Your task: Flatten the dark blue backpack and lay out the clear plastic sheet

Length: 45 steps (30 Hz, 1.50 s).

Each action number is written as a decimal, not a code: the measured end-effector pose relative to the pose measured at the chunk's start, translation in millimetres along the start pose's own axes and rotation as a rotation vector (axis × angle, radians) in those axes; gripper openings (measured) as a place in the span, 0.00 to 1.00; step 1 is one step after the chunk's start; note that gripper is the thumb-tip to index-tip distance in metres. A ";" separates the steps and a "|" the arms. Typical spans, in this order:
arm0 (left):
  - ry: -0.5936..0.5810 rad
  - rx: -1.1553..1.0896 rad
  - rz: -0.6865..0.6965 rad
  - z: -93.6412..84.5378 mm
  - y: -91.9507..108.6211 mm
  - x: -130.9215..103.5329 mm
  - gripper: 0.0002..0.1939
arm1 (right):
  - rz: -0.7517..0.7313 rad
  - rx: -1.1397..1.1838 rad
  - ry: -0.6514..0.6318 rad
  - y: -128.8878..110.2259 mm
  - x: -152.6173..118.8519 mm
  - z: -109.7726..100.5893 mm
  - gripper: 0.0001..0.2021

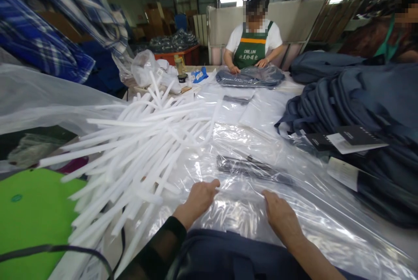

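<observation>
While your left hand (203, 199) and right hand (280, 214) pinch the clear plastic bag (241, 204) between them, the navy fabric backpack (228, 256) lies just below both hands.

On the table (210, 71) I see a heap of white foam rods (140, 145) at left, clear plastic bags (241, 134) spread across the middle, and piled dark blue backpacks (352, 101) at right; another bag, in plastic (250, 76), lies at the far side.
</observation>
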<state>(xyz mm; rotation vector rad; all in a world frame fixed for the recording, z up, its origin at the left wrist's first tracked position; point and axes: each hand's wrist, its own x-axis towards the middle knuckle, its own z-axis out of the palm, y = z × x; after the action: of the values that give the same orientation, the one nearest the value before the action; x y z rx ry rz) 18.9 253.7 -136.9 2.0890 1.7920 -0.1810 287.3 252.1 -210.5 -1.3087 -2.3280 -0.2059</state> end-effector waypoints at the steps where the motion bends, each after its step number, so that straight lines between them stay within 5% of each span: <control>1: 0.001 0.002 0.035 0.9 -0.6 -0.9 0.11 | 0.001 0.015 -0.004 5.9 1.0 -2.7 0.14; 5: -0.007 0.003 0.154 2.6 3.1 -1.9 0.12 | -0.052 0.069 -0.038 5.5 8.1 -17.5 0.08; 9: 0.018 0.004 0.214 1.5 15.6 1.6 0.12 | -0.086 0.081 0.002 -34.4 20.7 -22.6 0.19; 13: 0.029 0.026 0.199 2.0 21.0 3.5 0.13 | -0.086 -0.013 0.050 -60.9 31.3 -15.6 0.09; 22: -0.019 0.033 0.115 26.6 1.4 -4.9 0.15 | -0.128 -0.160 0.107 3.6 -1.1 -25.5 0.16; 29: 0.022 0.026 0.133 27.0 7.2 -6.7 0.15 | -0.194 0.000 0.201 -6.5 6.1 -30.7 0.10; 32: 0.054 0.003 0.190 24.2 14.3 -11.4 0.21 | -0.120 0.144 0.101 -10.3 11.6 -35.0 0.12; 37: 0.050 -0.063 0.206 23.1 26.2 -6.6 0.08 | 0.198 0.542 -0.272 -4.4 7.8 -33.9 0.16; 42: 0.007 -0.154 0.125 17.9 35.6 -3.6 0.04 | 0.501 0.616 -0.358 -7.1 8.9 -31.2 0.16; 45: -0.001 -0.209 0.137 14.1 51.1 -4.6 0.20 | 0.595 0.662 -0.384 -13.8 13.1 -33.5 0.15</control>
<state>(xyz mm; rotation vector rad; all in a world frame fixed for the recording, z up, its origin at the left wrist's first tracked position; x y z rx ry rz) 69.9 238.5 -138.0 2.0506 1.5853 0.0406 280.5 243.3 -173.6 -1.6701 -1.8771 0.9855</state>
